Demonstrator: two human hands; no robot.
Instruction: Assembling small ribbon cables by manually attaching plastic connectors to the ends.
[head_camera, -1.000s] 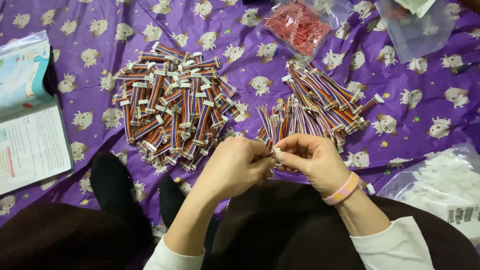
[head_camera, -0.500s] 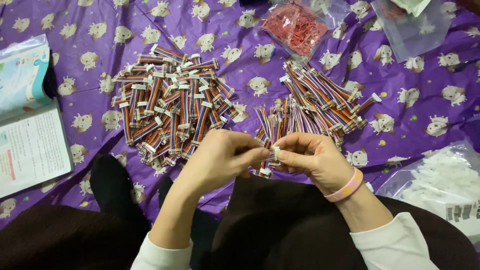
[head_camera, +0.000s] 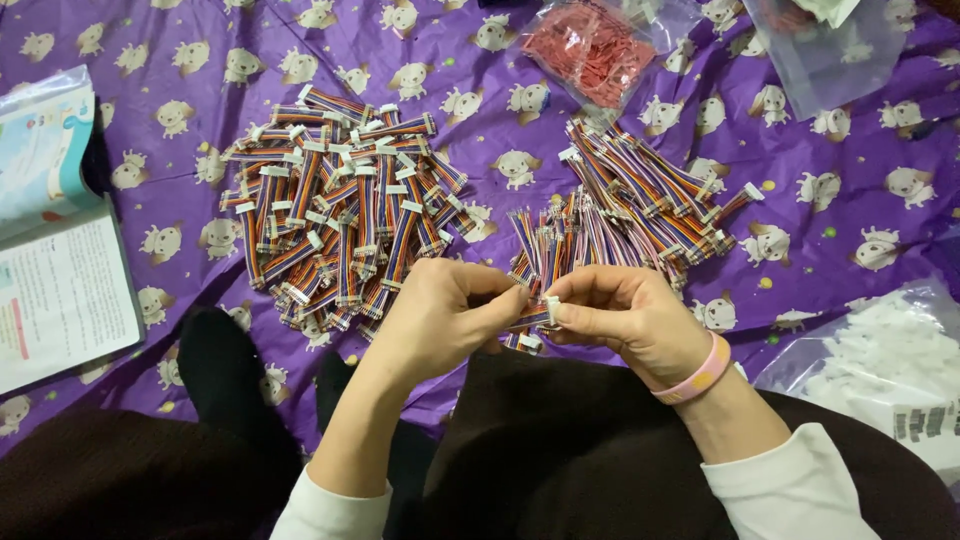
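On the cloth, a pile of ribbon cables with connectors lies left of a second cable pile, an open booklet at far left, a bag of small parts behind, another bag at right.

Bare purple cloth runs as an open lane between the left pile of ribbon cables and the right pile. Far end closed by a bag of red parts. Open booklet flanks far left, bag of white parts crowds right.
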